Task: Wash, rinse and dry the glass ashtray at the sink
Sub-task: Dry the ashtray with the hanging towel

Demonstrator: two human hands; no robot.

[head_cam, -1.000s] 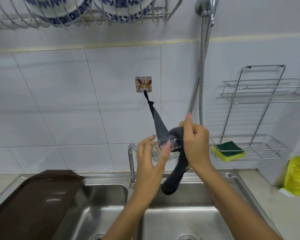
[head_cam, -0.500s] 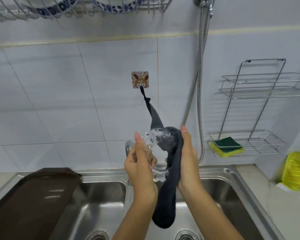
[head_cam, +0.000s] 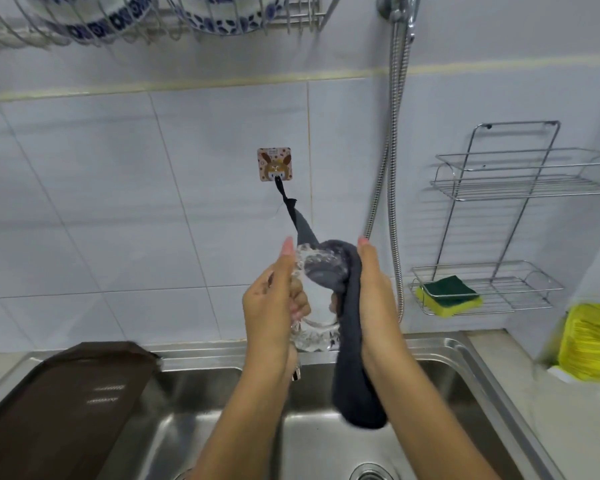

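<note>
I hold the clear glass ashtray [head_cam: 314,336] up on edge above the steel sink [head_cam: 465,368]. My left hand [head_cam: 272,306] grips its left rim, thumb up. My right hand [head_cam: 374,292] presses a dark grey cloth [head_cam: 350,341] against the ashtray's right side and inner face. The cloth's top end hangs from a square wall hook [head_cam: 274,164], and its loose end dangles over the basin. The tap is mostly hidden behind my hands.
A dark brown tray [head_cam: 59,403] leans over the left basin. A wire shelf [head_cam: 492,292] on the right wall holds a green-yellow sponge [head_cam: 449,294]. A shower hose [head_cam: 392,161] hangs beside it. A yellow packet [head_cam: 589,341] stands on the right counter; plates sit in the rack [head_cam: 146,15] above.
The ashtray has been turned up on edge, with the cloth now wrapped over its right side. My right hand shifted from the top to the side. The view dipped and rose slightly.
</note>
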